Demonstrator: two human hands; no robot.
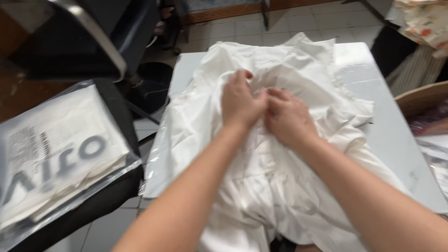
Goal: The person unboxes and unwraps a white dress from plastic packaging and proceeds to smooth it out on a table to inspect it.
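Tiled floor, pale table (396,135) mid-frame. Left of frame: bagged white garments (56,149) on black chair (109,196). Centre: white garment (280,186) spread on table, left hand (240,100) and right hand (289,116) pinching bunched fabric. Gathering stage, judged; smoothing required.

Under both hands, the garment (289,70) is plain white (no print). Left of the left hand (239,100), a clear bag (60,154) holds white cloth with grey lettering.
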